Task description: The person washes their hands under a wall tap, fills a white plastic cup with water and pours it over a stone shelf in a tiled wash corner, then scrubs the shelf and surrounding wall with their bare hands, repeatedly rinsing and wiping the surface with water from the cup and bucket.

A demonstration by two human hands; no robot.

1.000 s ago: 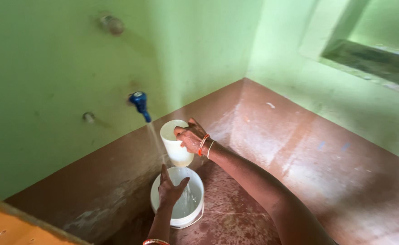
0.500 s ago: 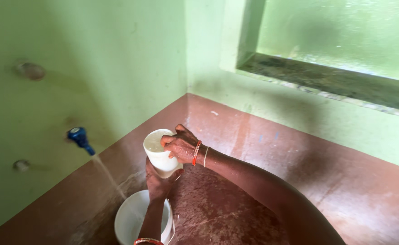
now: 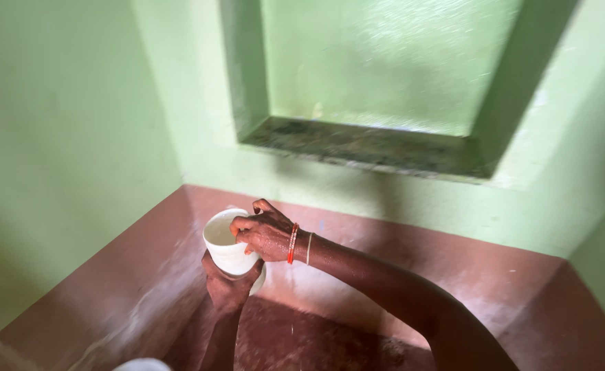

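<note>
A white plastic cup [image 3: 224, 242] is held up in front of the brown lower wall. My right hand [image 3: 265, 232], with red and pale bangles at the wrist, grips the cup's rim and side from the right. My left hand [image 3: 229, 287] cups it from below. The cup tilts slightly, its mouth facing up and left.
A white bucket's rim [image 3: 141, 365] peeks in at the bottom edge. Green walls meet in a corner, with a recessed niche and its dark stone sill [image 3: 364, 146] above. The brown lower wall band [image 3: 412, 254] is wet and speckled.
The view swung right: the blue tap and running water left the frame and the bucket slid to the bottom edge. Both hands stay on the cup, my left hand having risen from the bucket.
</note>
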